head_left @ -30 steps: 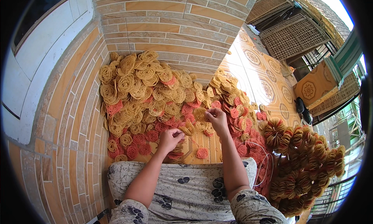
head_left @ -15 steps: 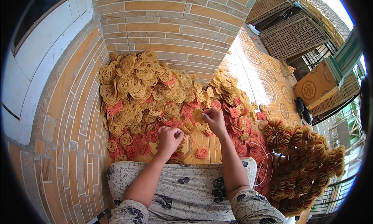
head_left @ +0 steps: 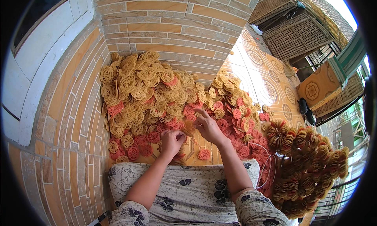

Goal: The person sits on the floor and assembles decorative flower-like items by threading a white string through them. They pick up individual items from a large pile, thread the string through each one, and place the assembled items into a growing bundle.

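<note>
Our left hand (head_left: pixel 172 143) pinches yellow, round strand-mesh discs (head_left: pixel 189 128) beside our spread right hand (head_left: pixel 210 128). They seem light, brittle; we favour edges.

It appears to be a home's porch: patterned floor tiles (head_left: pixel 280 75), a brick-patterned wall (head_left: pixel 169 28), white woodwork (head_left: pixel 51 65), woven lattice panels (head_left: pixel 296 35), daylight.

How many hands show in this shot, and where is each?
2. The left hand is pinched at the yellow lacy discs above the lap; the right hand is just right of them, fingers spread. Neither is hidden.
</note>
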A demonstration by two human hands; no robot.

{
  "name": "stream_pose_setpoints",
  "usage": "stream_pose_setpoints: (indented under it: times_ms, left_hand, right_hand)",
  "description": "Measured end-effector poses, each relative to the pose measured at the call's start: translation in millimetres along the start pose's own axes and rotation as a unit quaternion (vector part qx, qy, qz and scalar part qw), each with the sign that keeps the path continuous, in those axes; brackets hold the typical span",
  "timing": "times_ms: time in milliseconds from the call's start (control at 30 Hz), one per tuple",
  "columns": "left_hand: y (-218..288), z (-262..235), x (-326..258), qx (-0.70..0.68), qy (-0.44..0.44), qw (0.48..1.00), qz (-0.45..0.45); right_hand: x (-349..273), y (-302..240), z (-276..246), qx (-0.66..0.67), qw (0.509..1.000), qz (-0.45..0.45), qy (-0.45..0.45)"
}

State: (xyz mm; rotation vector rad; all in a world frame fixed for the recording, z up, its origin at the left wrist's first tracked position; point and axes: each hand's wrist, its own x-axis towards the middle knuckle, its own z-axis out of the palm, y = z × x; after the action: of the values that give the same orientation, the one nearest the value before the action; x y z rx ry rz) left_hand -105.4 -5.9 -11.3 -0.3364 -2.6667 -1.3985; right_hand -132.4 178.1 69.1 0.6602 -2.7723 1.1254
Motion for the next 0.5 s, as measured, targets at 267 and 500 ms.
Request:
stream_pose_setpoints:
  times_ms: [267,500]
  left_hand:
    - [-20,9,4,-0.14,-0.039,0.984,-0.106]
    - [-23,11,5,-0.22,-0.037,0.967,-0.122]
  right_hand:
    - [2,14,3,0.115,0.991,0.057,0.03]
    - [1,22,12,0.267,0.944,0.196,0.011]
